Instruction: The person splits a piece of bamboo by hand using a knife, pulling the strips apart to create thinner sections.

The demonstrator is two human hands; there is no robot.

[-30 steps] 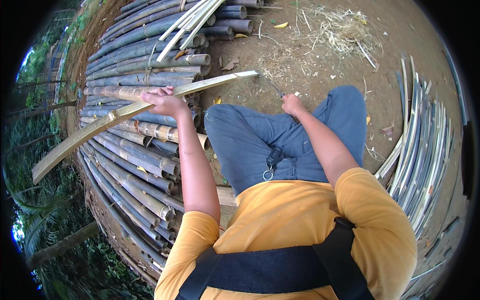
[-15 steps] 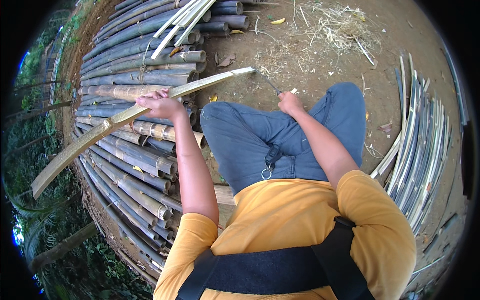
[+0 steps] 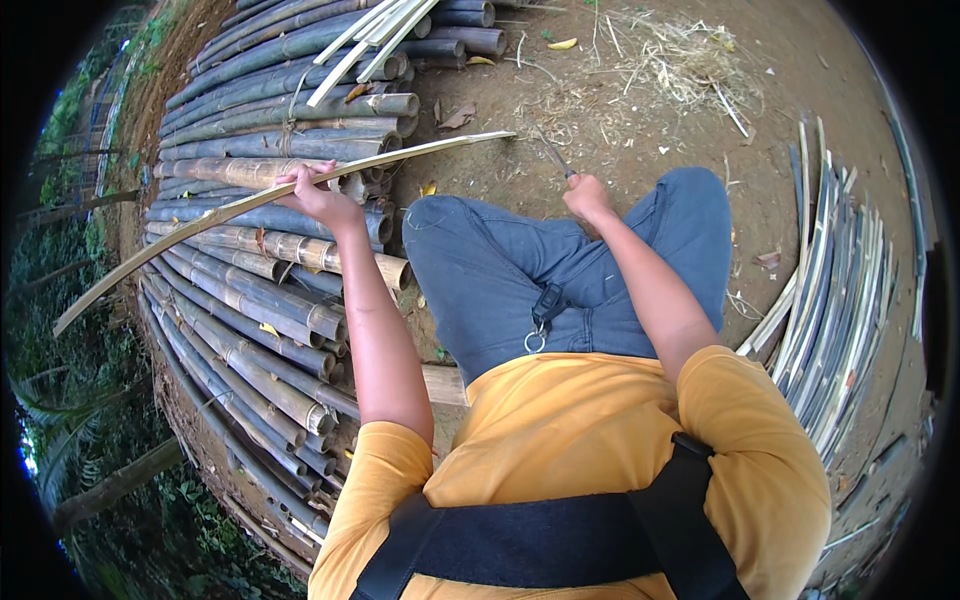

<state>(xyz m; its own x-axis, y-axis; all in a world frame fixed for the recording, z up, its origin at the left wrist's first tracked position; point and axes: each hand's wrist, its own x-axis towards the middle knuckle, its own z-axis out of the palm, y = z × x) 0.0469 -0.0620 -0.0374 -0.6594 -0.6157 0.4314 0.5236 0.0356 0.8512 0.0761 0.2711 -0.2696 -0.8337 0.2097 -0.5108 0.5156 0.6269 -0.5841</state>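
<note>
My left hand (image 3: 322, 196) is closed round a long split bamboo strip (image 3: 225, 212). Edge-on to me, the strip looks thin; it runs from the far left to a tip in front of my left knee. My right hand (image 3: 586, 196) grips a knife (image 3: 556, 155) by its handle, in front of my crossed legs. The narrow blade points forward and a little left. A small gap of bare ground lies between the blade and the strip's tip.
A large stack of bamboo poles (image 3: 270, 225) lies on my left, with pale split strips (image 3: 378, 40) on its far end. Shavings (image 3: 690, 65) are heaped on the dirt ahead. A bundle of thin strips (image 3: 835, 300) lies on my right.
The bamboo strip has turned from its broad face to its narrow edge, and its left end has risen. The knife blade has come away from the strip's tip, slightly to the right.
</note>
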